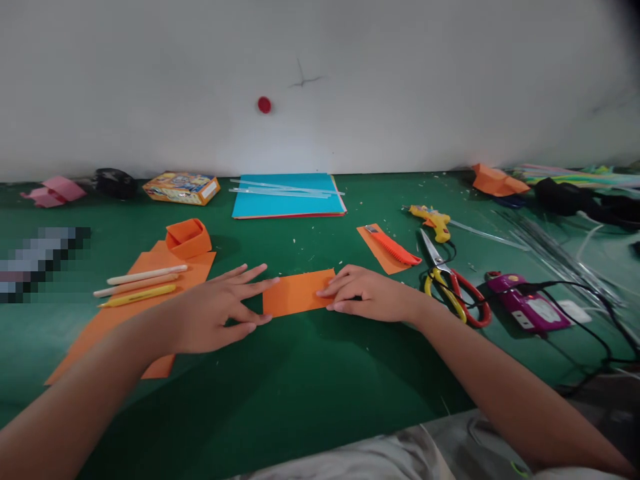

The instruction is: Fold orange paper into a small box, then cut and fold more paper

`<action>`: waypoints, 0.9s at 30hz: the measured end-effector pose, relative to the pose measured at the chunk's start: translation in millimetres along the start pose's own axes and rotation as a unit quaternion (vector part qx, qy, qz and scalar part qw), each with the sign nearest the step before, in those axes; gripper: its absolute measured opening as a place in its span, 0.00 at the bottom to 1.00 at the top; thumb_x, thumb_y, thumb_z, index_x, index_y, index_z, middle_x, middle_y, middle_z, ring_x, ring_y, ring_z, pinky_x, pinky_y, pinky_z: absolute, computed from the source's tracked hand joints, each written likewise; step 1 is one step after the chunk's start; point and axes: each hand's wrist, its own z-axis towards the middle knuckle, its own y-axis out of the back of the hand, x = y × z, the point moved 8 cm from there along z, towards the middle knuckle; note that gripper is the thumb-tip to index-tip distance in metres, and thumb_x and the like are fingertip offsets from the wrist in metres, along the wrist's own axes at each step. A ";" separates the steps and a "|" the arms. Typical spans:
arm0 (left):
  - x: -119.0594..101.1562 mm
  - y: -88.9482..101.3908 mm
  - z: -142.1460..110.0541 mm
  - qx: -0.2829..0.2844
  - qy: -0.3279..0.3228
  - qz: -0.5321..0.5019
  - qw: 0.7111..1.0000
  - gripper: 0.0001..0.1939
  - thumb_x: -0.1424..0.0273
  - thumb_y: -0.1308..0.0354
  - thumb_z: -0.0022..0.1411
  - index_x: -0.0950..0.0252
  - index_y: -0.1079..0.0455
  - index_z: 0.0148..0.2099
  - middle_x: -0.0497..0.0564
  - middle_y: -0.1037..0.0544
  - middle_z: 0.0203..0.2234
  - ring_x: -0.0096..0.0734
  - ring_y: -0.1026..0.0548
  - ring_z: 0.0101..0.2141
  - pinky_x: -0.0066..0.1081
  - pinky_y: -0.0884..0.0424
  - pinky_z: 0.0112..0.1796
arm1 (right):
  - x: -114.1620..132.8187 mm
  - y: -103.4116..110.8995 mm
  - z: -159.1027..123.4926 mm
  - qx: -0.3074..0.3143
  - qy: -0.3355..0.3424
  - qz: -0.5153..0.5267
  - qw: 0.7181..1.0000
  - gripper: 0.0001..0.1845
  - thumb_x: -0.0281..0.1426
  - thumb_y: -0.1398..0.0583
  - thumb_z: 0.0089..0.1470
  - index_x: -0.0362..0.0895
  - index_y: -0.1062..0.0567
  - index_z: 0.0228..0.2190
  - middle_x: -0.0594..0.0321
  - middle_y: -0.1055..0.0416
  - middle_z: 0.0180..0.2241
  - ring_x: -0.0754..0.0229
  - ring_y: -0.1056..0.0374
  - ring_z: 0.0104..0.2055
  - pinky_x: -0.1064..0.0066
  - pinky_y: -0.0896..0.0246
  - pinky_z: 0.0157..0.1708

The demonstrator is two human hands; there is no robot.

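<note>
A small orange paper rectangle [295, 293] lies on the green tabletop between my two hands. My left hand [215, 310] has its fingers spread, and fingertips touch the paper's left edge. At the other end, my right hand [373, 293] has its fingers bent close together over the paper's right edge, the thumb beside the lower corner. Left of my left hand is a larger orange sheet [115, 340], partly covered by my forearm. Two pale sticks [150, 273] and a yellow pen [140, 295] rest on it, with a folded orange paper piece [189, 238] at its far end.
An orange cutter knife [395, 248] lies on an orange scrap. Scissors [457, 287], a yellow glue gun [431, 221] and a purple power socket [530, 303] with black cables are at right. Blue sheets [285, 203] with clear sticks and a small box [181, 187] sit near the wall.
</note>
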 end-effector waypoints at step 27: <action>29.5 -10.9 16.9 -0.151 0.121 0.015 0.981 0.35 0.44 0.47 0.67 0.57 0.36 0.69 0.55 0.36 0.68 0.51 0.37 0.66 0.50 0.42 0.64 | -17.8 21.3 -9.9 -0.159 -0.080 -0.138 0.974 0.29 0.37 0.38 0.61 0.51 0.31 0.62 0.56 0.30 0.60 0.45 0.40 0.62 0.45 0.40 0.60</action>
